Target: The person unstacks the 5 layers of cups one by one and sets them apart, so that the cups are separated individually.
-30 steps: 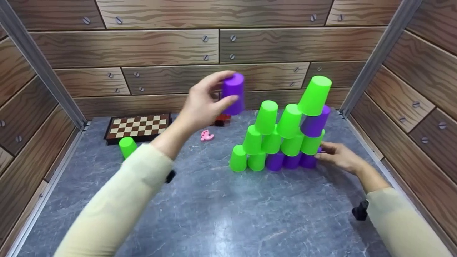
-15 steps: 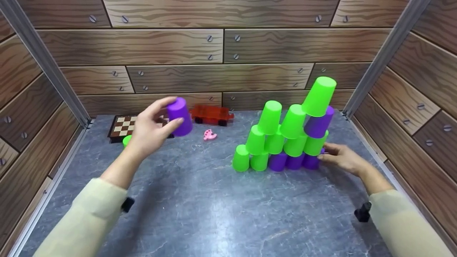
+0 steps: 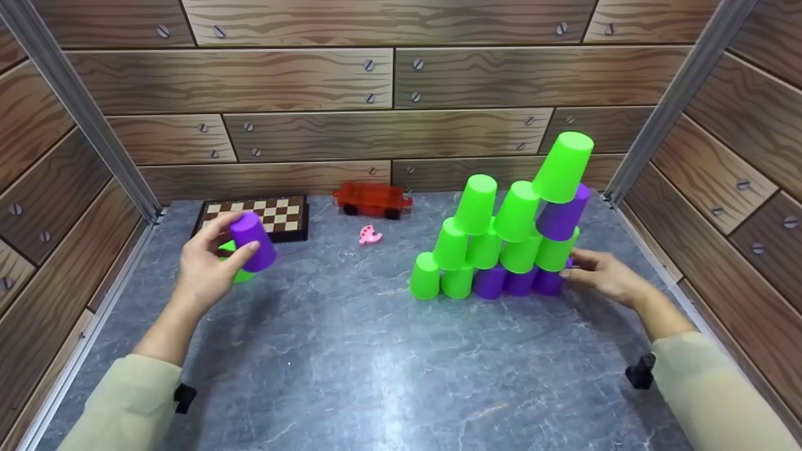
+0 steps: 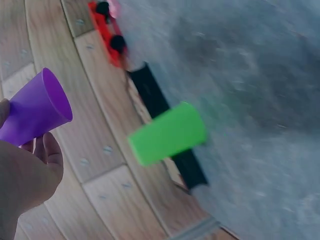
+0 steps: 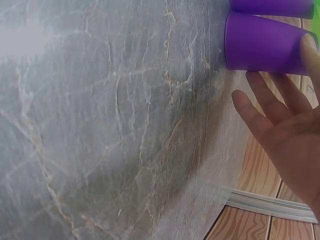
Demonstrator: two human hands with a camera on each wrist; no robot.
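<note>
My left hand (image 3: 205, 266) grips an upside-down purple cup (image 3: 255, 243) in the air on the left, thumb on the near side. Behind and below it stands a lone green cup (image 4: 172, 132), partly hidden in the head view. On the right rises a stepped stack of upside-down green and purple cups, with a green cup (image 3: 565, 168) highest, above a purple cup (image 3: 562, 214). My right hand (image 3: 606, 279) holds the purple cup (image 5: 267, 45) at the right end of the bottom row, its thumb on one side and fingers along the other.
A checkered board (image 3: 282, 216) lies at the back left. Beside it stand a red toy wagon (image 3: 372, 199) and a small pink piece (image 3: 369, 235). Wood-patterned walls with metal corner rails enclose the grey marbled tabletop (image 3: 338, 357).
My left hand has carried the purple cup from near the stack leftward and down, to the lone green cup. My right hand has stayed at the stack's base.
</note>
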